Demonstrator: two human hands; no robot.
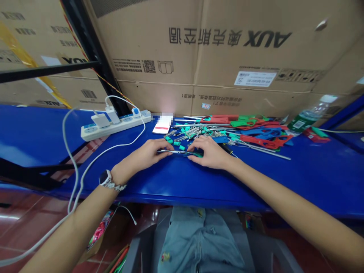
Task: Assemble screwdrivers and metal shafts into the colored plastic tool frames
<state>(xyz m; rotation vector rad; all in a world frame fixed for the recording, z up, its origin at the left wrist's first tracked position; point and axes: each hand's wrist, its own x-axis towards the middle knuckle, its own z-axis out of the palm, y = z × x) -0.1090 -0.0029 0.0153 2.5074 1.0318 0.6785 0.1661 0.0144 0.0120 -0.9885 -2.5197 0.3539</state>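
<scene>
My left hand (153, 152) is closed, pinching one end of a slim silvery lighter part (178, 152) just above the table. The other end sits in my right hand (209, 152), whose thumb and fingers close around it; something green shows under those fingers. Small green plastic caps (176, 143) lie right in front of the hands. Behind them spreads a pile of thin metal pieces (203, 131). Long-nosed lighter handles in red (265, 141), green (246, 121) and blue (263, 132) lie to the right with metal tubes (273, 153).
A power strip (115, 127) with plugs and white cables (125, 144) runs along the left. A lit phone (162, 127) lies behind the left hand. At the right back a plastic bottle (308, 115) leans by a red box (315, 135). Large cartons (199, 72) wall the blue table (170, 185).
</scene>
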